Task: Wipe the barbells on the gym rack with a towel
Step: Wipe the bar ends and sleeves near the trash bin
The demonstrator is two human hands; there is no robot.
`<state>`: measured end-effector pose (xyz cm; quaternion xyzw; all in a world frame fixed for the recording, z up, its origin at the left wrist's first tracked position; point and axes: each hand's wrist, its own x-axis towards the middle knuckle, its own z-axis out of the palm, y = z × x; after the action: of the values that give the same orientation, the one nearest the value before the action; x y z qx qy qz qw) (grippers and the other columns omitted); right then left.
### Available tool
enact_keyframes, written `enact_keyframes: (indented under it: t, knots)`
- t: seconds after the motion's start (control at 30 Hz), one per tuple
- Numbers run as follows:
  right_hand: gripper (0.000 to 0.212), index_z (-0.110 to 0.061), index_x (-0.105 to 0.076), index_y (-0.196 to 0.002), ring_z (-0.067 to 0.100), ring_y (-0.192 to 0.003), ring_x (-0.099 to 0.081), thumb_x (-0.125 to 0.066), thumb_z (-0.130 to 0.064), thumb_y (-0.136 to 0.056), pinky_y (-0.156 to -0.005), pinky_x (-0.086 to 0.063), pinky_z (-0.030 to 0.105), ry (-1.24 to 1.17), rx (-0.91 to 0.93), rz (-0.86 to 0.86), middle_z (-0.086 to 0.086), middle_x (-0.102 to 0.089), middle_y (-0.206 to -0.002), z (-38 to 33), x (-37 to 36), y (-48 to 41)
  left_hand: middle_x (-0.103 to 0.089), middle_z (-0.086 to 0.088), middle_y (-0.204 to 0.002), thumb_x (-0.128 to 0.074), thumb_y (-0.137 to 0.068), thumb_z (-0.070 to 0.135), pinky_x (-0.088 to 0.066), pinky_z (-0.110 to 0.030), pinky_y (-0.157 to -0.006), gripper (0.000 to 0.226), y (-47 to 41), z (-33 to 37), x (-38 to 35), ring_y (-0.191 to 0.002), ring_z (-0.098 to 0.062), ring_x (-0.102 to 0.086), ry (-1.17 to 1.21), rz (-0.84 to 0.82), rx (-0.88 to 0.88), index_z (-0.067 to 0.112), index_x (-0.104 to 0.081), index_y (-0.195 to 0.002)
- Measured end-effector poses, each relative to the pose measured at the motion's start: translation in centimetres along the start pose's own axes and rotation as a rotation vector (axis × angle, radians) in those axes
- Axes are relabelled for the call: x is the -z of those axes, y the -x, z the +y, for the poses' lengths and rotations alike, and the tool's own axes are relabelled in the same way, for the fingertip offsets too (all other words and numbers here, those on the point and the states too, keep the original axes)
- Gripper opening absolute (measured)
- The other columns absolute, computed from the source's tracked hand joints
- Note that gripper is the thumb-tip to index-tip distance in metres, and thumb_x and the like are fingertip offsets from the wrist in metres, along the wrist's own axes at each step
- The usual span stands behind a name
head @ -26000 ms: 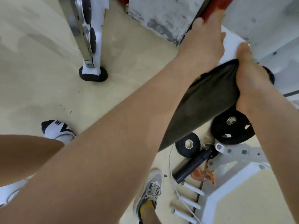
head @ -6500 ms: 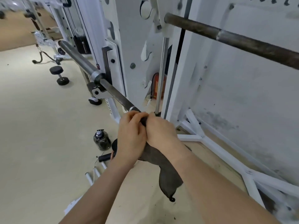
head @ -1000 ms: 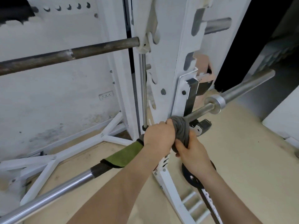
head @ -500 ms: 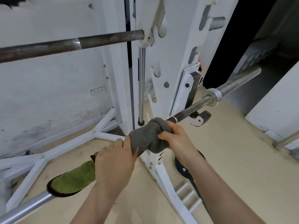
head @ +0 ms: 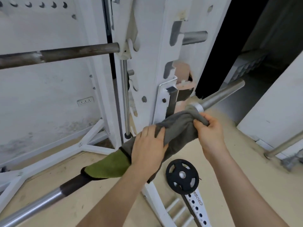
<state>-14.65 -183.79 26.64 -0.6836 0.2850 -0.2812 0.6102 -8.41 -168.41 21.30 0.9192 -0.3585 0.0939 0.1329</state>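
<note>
Towel wraps barbell; left hand and right hand fingers grip it.

Both hands, left hand and right hand, grip a grey towel wrapped round the barbell.

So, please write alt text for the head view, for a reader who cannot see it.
A person holds a grey and green towel wrapped round a steel barbell on a white gym rack. The left hand grips the towel's middle; the right hand pinches its end. A black weight plate sits below.
</note>
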Motion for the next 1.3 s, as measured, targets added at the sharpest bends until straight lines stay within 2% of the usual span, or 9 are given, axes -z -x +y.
enact_keyframes:
  t: [0.13,0.27,0.4,0.57,0.77,0.9,0.97,1.07,1.3]
  knots:
    - [0.028,0.004,-0.066,-0.104,0.03,-0.089,-0.064,-0.043,0.012,-0.09,-0.069,-0.055,0.028,-0.181,-0.158,0.024,0.023,-0.068,-0.095,1.6,4.3,-5.0,-0.056,-0.005,-0.111,-0.042,-0.091,0.038,-0.045,-0.043,-0.089,0.039,-4.6,4.7,-1.7,-0.102,-0.027,-0.053,0.189,0.06,0.004,0.016,-0.064,-0.114]
    - [0.028,-0.001,-0.068,-0.107,0.027,-0.095,-0.066,-0.048,0.008,-0.09,-0.081,-0.055,0.033,-0.502,-0.293,-0.057,0.02,-0.07,-0.102,0.9,5.2,-8.0,-0.063,-0.001,-0.103,-0.041,-0.094,0.041,-0.049,-0.043,-0.082,0.04,-7.0,7.1,0.5,-0.094,-0.022,-0.058,0.546,0.115,0.129,0.013,-0.064,-0.109]
    - [0.028,-0.003,-0.063,-0.118,0.028,-0.099,-0.068,-0.049,-0.002,-0.094,-0.089,-0.054,0.041,-0.714,-0.172,-0.192,0.019,-0.069,-0.11,-2.9,6.4,-12.0,-0.063,0.007,-0.109,-0.042,-0.091,0.038,-0.044,-0.029,-0.087,0.038,-8.4,11.3,4.0,-0.102,-0.014,-0.055,0.633,0.265,-0.031,0.019,-0.06,-0.117]
    - [0.041,-0.014,-0.052,-0.131,0.014,-0.101,-0.064,-0.062,-0.011,-0.092,-0.083,-0.054,0.027,-0.269,-0.045,-0.052,0.006,-0.066,-0.115,-1.4,6.5,-16.5,-0.029,-0.012,-0.154,-0.045,-0.093,0.052,-0.032,-0.039,-0.11,0.068,-9.6,12.0,-0.7,-0.14,-0.028,-0.029,-0.109,-0.182,0.117,0.018,-0.025,-0.149]
    - [0.068,-0.019,-0.03,-0.147,-0.001,-0.124,-0.035,-0.064,-0.019,-0.088,-0.108,-0.034,0.027,0.257,0.109,-0.138,-0.008,-0.038,-0.142,6.2,6.0,-11.7,-0.046,-0.026,-0.132,-0.04,-0.097,0.02,-0.04,-0.042,-0.094,0.056,-13.2,12.5,-2.3,-0.118,-0.038,-0.047,-0.486,-0.353,0.197,-0.003,-0.019,-0.145]
    - [0.067,-0.023,-0.024,-0.15,-0.008,-0.116,-0.031,-0.058,-0.027,-0.093,-0.105,-0.036,0.027,0.259,0.052,-0.257,-0.003,-0.034,-0.146,7.8,5.4,-9.0,-0.058,-0.01,-0.123,-0.05,-0.095,0.012,-0.046,-0.037,-0.085,0.031,-17.1,12.7,-2.6,-0.113,-0.03,-0.057,-0.42,-0.519,0.207,0.008,-0.049,-0.126]
    - [0.068,-0.023,-0.022,-0.151,-0.001,-0.115,-0.036,-0.058,-0.031,-0.093,-0.099,-0.034,0.022,0.26,0.027,-0.256,0.0,-0.036,-0.142,7.4,5.2,-9.5,-0.063,-0.007,-0.117,-0.053,-0.094,0.019,-0.044,-0.036,-0.076,0.024,-17.5,11.9,-2.2,-0.107,-0.028,-0.06,-0.341,-0.501,0.208,0.013,-0.056,-0.117]
    - [0.079,-0.028,-0.022,-0.149,0.017,-0.117,-0.052,-0.056,-0.056,-0.083,-0.099,-0.046,0.038,0.202,-0.072,-0.241,0.006,-0.046,-0.134,6.3,4.8,-10.8,-0.066,-0.006,-0.106,-0.051,-0.095,0.03,-0.036,-0.034,-0.066,0.023,-16.8,11.2,-1.9,-0.097,-0.028,-0.063,-0.338,-0.378,0.12,0.013,-0.056,-0.109]
    - [0.072,-0.047,-0.008,-0.143,0.029,-0.084,-0.069,-0.041,-0.069,-0.083,-0.078,-0.055,0.044,0.419,-0.096,-0.375,0.003,-0.069,-0.107,5.3,6.3,-11.7,-0.066,-0.005,-0.08,-0.065,-0.083,0.015,-0.034,-0.028,-0.051,0.012,-14.6,11.3,-1.4,-0.068,-0.025,-0.065,-0.334,-0.17,0.021,0.013,-0.058,-0.092]
